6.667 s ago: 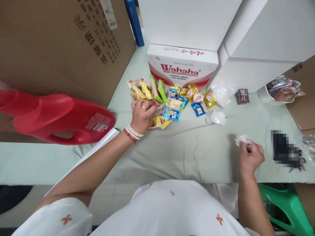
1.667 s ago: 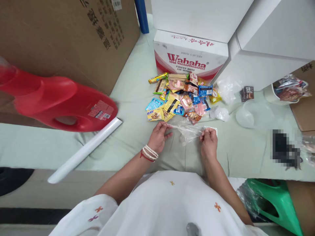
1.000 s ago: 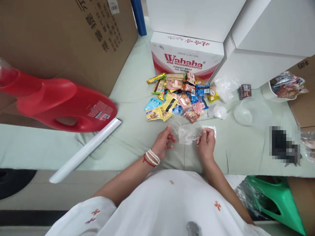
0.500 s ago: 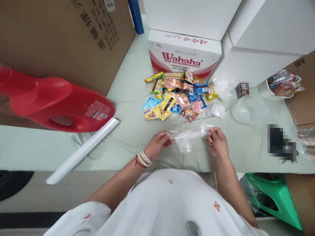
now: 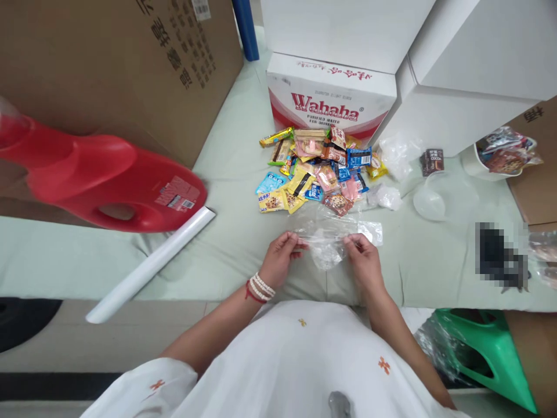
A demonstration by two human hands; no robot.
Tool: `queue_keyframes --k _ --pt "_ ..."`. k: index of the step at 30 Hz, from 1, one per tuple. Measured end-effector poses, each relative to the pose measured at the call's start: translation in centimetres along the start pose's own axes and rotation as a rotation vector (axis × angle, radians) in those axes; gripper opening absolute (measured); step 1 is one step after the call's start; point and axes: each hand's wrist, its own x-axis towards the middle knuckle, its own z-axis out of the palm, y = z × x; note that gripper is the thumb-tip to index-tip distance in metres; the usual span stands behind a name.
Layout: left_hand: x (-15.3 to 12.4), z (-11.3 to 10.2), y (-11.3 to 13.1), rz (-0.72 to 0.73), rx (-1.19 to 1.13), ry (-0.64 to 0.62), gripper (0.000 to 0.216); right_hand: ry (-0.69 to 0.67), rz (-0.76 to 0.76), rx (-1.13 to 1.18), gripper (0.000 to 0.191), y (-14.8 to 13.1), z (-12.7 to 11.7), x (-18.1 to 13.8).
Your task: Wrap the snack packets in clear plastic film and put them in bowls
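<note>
A clear plastic bag (image 5: 327, 251) is stretched between my two hands, low over the table's front part. My left hand (image 5: 282, 253), with beaded bracelets at the wrist, pinches the bag's left edge. On the other side my right hand (image 5: 362, 255) has its thumb and fingers closed on the plastic; a loose flap of it spreads beyond that hand. Just past the bag lies a heap of small wrapped snacks (image 5: 319, 168) in yellow, blue, pink and brown packets. Crumpled clear plastic (image 5: 385, 197) sits right of the heap.
Behind the snacks stands a Wahaha carton (image 5: 331, 96). On the left are a red jug (image 5: 117, 174), a white tube (image 5: 152, 264) jutting past the table edge and a large brown box (image 5: 108, 64). A translucent bowl (image 5: 430, 200) and a white tub (image 5: 487, 168) of packets are at right.
My right hand has moved left, closer to my left hand, and grips the bag at a new spot. The bag between them is less stretched. The view has shifted slightly.
</note>
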Motion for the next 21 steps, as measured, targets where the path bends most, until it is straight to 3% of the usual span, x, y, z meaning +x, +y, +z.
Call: queue_keyframes --k 4,8,12,15,17,18,21 --pt "0.6 -1.2 0.9 -0.079 -0.159 0.040 0.043 0.010 0.153 0.254 0.046 -0.7 -1.6 -0.1" --pt "0.9 -2.2 1.4 -0.133 -0.251 0.078 0.039 0.081 0.208 0.301 0.048 0.1 -3.3 -1.5" --pt "0.8 -4.1 1.4 -0.218 -0.095 0.072 0.042 0.163 0.167 0.146 0.044 2.1 -5.6 -3.3" --pt "0.3 -6.0 1.4 -0.262 0.215 -0.009 0.048 -0.028 0.135 -0.176 0.042 2.7 -8.4 -4.2" --pt "-0.3 -6.8 1.8 -0.174 0.477 -0.013 0.046 -0.160 0.088 -0.392 0.042 2.0 -10.4 -4.2" --pt "-0.6 -7.0 2.0 -0.074 0.620 0.038 0.042 -0.147 0.040 -0.483 0.042 1.3 -11.2 -4.0" --pt "-1.5 -6.3 3.1 0.371 1.006 0.357 0.034 0.092 -0.215 -0.678 0.036 -1.1 -11.2 -2.8"
